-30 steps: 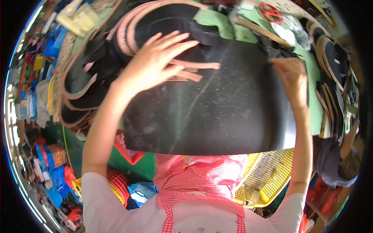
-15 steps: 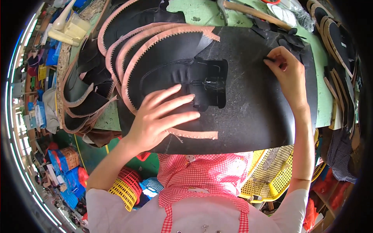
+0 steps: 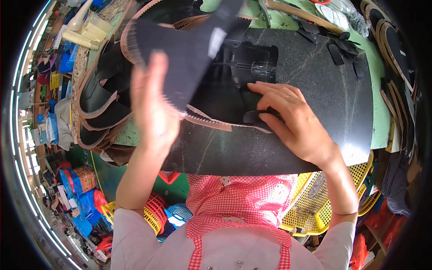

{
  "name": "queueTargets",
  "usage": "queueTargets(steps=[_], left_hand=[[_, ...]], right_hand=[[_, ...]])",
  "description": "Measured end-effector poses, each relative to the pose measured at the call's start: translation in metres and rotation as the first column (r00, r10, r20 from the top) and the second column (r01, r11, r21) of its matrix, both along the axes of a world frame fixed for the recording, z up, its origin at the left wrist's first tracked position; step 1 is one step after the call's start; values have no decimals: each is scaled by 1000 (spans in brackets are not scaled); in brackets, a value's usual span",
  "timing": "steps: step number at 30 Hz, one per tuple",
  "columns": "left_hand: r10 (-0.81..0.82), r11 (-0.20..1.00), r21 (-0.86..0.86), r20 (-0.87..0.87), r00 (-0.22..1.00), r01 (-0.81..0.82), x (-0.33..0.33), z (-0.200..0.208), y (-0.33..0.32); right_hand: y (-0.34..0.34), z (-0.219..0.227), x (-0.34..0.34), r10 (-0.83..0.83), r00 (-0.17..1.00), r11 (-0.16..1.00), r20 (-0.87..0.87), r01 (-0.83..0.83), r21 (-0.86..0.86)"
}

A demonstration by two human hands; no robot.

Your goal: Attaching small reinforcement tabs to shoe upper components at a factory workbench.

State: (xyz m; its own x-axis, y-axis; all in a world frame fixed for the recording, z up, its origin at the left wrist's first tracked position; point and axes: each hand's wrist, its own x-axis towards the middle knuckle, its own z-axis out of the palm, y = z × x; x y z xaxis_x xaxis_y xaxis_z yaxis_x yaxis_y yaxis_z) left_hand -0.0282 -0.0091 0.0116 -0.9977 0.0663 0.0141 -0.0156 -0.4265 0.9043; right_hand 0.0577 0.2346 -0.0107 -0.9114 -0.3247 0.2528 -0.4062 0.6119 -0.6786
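My left hand (image 3: 155, 105), smeared by motion, grips a black shoe upper (image 3: 180, 58) with a notched edge and a pale patch, held raised and tilted above the board. Beneath it, another black upper (image 3: 225, 94) with a pinkish notched rim lies on the dark board (image 3: 270, 153), partly hidden. My right hand (image 3: 292, 119) pinches a small dark rounded piece (image 3: 253, 117) between thumb and fingers, over the near right part of the lower upper. Its index finger reaches toward that upper's black tongue-like part (image 3: 261, 58).
Small black pieces (image 3: 337, 51) lie at the board's far right corner, near a wooden-handled hammer (image 3: 306, 15). More uppers are stacked at left (image 3: 96, 103) and right (image 3: 393, 49). A yellow basket (image 3: 315, 216) stands below the table's front edge.
My left hand has gone from resting spread on the upper to lifting it. My right hand has come from the small pieces at far right to the middle, holding one.
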Motion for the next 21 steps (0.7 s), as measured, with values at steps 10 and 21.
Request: queueTargets(steps=[10,21], left_hand=[[-952,194,-934,-106,286,299,46,9,-28],[-630,372,-669,327,704,644,42,8,56]], right_hand=[[77,9,35,-228,841,763,490,467,-447],[38,13,36,-192,921,945,340,267,-191]])
